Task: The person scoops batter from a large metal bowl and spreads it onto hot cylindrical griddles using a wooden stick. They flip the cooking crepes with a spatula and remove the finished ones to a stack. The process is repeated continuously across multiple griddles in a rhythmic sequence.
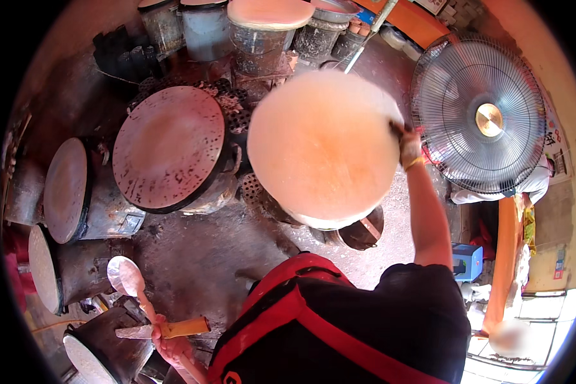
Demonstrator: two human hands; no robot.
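Observation:
With my right hand (pixel 408 144), I grip the right edge of a large, thin, round flatbread (pixel 324 149); part of that hand is blurred. The pale sheet lies over a stack of similar sheets or a round support, which I cannot tell. My left hand (pixel 170 341), at the lower left, is closed around a long-handled ladle (pixel 126 277) with a pale coating and a flat scraper (pixel 134 332) with a yellow-brown handle. To the left of the flatbread is a round griddle (pixel 170 146) with dark specks on its surface, set on a metal drum stove.
More drum stoves with round griddles (pixel 66 189) curve along the left side. Metal buckets (pixel 206 33) line the back, one under a pile of round flatbreads (pixel 270 13). A large caged fan (pixel 489 120) stands at the right, a person in white (pixel 533 180) partly behind it.

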